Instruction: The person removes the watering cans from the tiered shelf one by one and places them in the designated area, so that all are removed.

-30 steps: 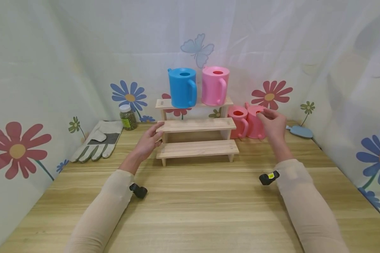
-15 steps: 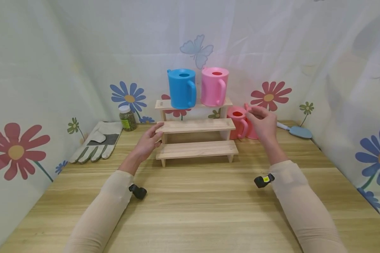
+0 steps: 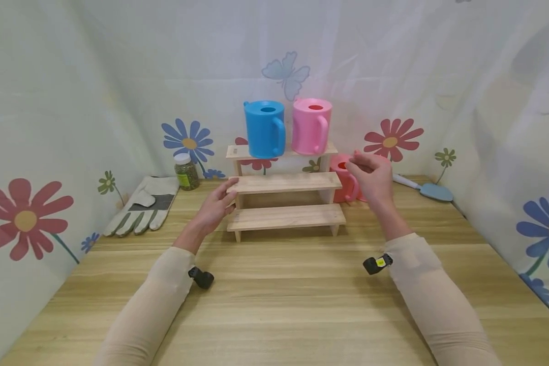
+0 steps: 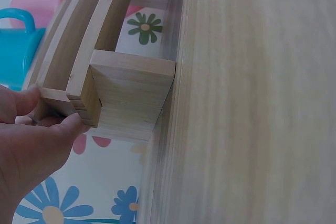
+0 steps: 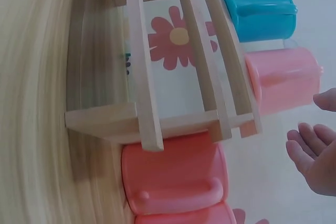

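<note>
A three-step wooden stand (image 3: 283, 203) sits at the back of the table. My left hand (image 3: 224, 195) holds the left end of its middle step, thumb on top and fingers below; the left wrist view shows my left hand (image 4: 37, 145) pinching the stand (image 4: 131, 93) at that corner. A blue watering can (image 3: 265, 127) and a pink one (image 3: 311, 126) stand on the top step. My right hand (image 3: 363, 168) hovers with loosely curled fingers, holding nothing, in front of a red can (image 3: 343, 180) right of the stand. A second red can (image 5: 184, 216) is hidden behind it in the head view.
A work glove (image 3: 142, 203) and a small jar (image 3: 186, 172) lie left of the stand. A blue trowel (image 3: 432, 189) rests at the back right. Flowered curtains close in the wooden table (image 3: 279, 305) on three sides.
My right hand has drifted left, from over the right red can to in front of the left one near the stand. The left hand has stayed on the step.
</note>
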A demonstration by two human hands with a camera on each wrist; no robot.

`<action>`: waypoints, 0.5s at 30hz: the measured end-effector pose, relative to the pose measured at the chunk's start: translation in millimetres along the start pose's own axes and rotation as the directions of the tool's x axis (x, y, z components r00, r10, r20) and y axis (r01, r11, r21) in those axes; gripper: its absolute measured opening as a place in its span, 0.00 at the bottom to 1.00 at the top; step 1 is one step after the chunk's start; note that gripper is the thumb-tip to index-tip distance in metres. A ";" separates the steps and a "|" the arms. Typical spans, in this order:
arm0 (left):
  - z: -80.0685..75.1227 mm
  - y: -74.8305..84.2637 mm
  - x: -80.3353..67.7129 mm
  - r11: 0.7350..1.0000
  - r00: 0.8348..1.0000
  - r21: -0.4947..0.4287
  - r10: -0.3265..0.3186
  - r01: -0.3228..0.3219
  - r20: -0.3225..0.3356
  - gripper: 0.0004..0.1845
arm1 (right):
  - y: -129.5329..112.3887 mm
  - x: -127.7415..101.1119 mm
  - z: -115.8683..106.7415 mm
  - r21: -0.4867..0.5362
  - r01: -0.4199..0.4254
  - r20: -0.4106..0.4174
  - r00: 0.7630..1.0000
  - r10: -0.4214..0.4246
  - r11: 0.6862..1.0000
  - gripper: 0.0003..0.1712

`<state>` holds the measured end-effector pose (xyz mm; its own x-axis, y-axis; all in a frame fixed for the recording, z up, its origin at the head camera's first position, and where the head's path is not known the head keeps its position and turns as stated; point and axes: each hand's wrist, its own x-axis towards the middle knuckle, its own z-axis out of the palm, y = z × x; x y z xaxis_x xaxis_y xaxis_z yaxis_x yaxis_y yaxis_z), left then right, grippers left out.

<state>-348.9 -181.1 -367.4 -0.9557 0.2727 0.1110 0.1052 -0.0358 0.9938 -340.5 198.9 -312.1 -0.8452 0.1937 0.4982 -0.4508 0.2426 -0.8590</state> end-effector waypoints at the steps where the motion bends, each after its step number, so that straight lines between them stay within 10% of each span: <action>1: 0.6 -0.1 0.1 1.000 1.000 -0.003 -0.003 0.003 -0.002 0.25 | -1.4 -0.1 1.1 -0.016 -0.016 0.002 1.000 0.016 1.000 0.24; 15: -1.9 -5.8 3.6 1.000 1.000 0.026 0.004 -0.004 -0.016 0.25 | -43.8 41.2 51.1 0.004 -0.029 -0.032 0.999 0.029 1.000 0.28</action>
<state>-353.4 -181.7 -372.8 -0.9593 0.2576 0.1152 0.1161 -0.0119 0.9932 -370.3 147.7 -260.0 -0.8482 0.2315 0.4764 -0.4269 0.2335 -0.8736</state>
